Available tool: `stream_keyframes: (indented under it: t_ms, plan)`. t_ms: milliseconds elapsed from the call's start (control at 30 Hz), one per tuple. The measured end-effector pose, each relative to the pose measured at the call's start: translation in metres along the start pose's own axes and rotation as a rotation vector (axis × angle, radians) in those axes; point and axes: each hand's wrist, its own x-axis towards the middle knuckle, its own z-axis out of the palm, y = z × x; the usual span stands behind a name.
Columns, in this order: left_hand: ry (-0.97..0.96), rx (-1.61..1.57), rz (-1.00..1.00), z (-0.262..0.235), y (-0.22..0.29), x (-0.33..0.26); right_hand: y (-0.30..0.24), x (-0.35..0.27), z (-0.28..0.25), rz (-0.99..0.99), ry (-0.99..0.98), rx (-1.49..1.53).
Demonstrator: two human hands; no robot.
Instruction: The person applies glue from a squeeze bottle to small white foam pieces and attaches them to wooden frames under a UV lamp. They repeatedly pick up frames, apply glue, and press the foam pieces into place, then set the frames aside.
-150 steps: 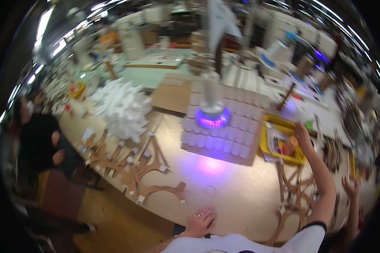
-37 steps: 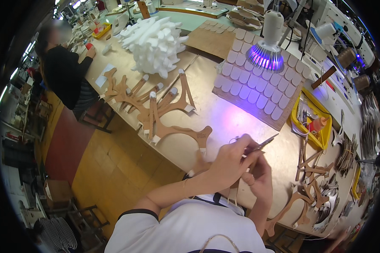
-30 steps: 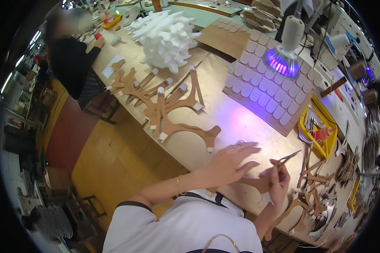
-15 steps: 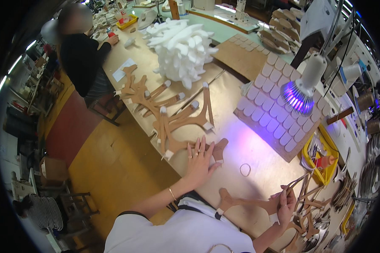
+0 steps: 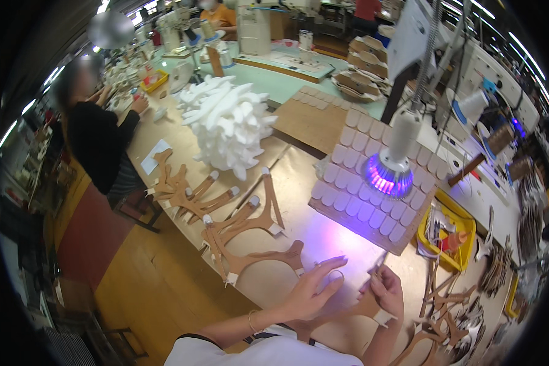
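My left hand is open, fingers spread. My right hand grips a slim tool; the brown piece lies between my wrists, one end beside my right.

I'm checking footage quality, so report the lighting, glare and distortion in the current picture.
Head view: the lamp tints nearby pale tabs violet; head view: pinkish glare whitens the tabletop beyond the left hand; head view: straight edges bow toward the dark rim.

No text, label, brand, number or sign is legible in this view.
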Motion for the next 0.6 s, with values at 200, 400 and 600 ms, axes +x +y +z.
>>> stream_keyframes:
  t_ms: [200,400,600]
  plan:
    - [-0.139,-0.139,-0.077,-0.023,0.053,0.028,-0.007,0.029,0.054,-0.165,-0.108,0.143]
    - [-0.017,-0.071,-0.063,-0.034,0.05,0.029,0.001,0.032,0.088,-0.231,-0.106,0.297]
    - [-0.168,-0.336,-0.476,-0.029,0.004,0.034,0.043,0.029,0.086,-0.077,0.087,0.258]
